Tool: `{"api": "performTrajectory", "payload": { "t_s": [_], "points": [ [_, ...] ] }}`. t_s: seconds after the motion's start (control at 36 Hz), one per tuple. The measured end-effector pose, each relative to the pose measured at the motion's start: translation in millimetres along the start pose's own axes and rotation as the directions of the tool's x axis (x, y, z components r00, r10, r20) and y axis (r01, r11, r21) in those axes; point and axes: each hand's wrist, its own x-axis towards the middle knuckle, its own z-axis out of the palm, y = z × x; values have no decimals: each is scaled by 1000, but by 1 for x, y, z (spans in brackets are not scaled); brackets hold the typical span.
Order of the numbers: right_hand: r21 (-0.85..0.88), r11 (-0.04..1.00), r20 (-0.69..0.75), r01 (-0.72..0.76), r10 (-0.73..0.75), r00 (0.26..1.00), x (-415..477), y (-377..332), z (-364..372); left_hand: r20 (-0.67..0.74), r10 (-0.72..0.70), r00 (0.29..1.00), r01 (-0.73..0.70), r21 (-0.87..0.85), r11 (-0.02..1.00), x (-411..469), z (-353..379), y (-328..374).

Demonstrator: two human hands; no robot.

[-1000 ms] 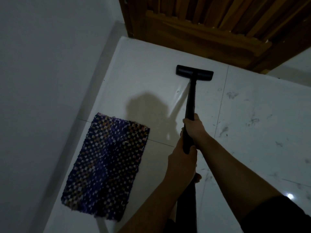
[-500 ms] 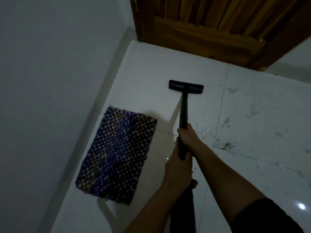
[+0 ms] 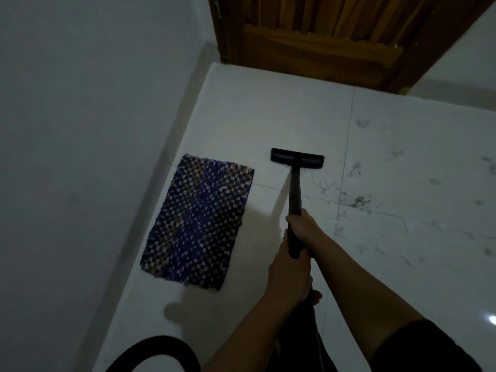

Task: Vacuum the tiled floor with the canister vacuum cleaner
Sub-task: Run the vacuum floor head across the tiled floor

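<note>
Here, a purple woven mat (image 3: 197, 224) lies left beside the wall (image 3: 80, 130), near the black wand (image 3: 294, 194). A wooden door (image 3: 322, 41) stands at the far side, and dark scuffs (image 3: 358, 201) mark the tiles on the right. The flat black floor head (image 3: 297, 158) rests on the white tiled floor (image 3: 268, 116) mid-scene. The right hand (image 3: 302, 224) grips the wand and the left hand (image 3: 290, 277) grips it nearer. A black hose (image 3: 161, 347) loops along the near edge.

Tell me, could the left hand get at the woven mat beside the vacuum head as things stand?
Probably yes, but not freely: the left hand grips the wand behind the right hand, so it must let go first. The mat lies flat on the tiled floor to its left, nothing standing between.
</note>
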Motion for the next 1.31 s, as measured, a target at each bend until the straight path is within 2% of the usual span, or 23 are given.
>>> {"api": "performTrajectory", "payload": {
  "t_s": [0.11, 0.31, 0.47, 0.67, 0.89, 1.14, 1.31],
  "points": [
    [-22, 1000, 6, -6, 6, 1000, -16, 17, -2, -2, 0, 1000, 0, 12, 1000, -14, 4, -16],
    [-67, 998, 1, -13, 13, 1000, -28, 38, -6, 5, -84, 996, 84, -94, 992, -30, 14, -36],
    [-59, 998, 4, -8, 8, 1000, -34, 50, -9, -12, -70, 997, 69, -85, 994, -38, 24, -49],
    [25, 999, 53, 25, -26, 998, -51, 60, -19, -73, 0, 997, -4, -54, 999, -63, 39, -58],
    [-71, 997, 44, 33, -30, 999, -58, 80, -33, -67, -1, 998, -2, -37, 999, -69, 59, -75],
    [-6, 1000, 14, -8, 8, 1000, -72, 111, -43, -3, -30, 1000, 30, -95, 995, -88, 68, -90],
    [-17, 1000, -14, -15, 15, 1000, -94, 129, -48, 10, -10, 1000, 10, -23, 1000, -110, 73, -103]
  ]
}}
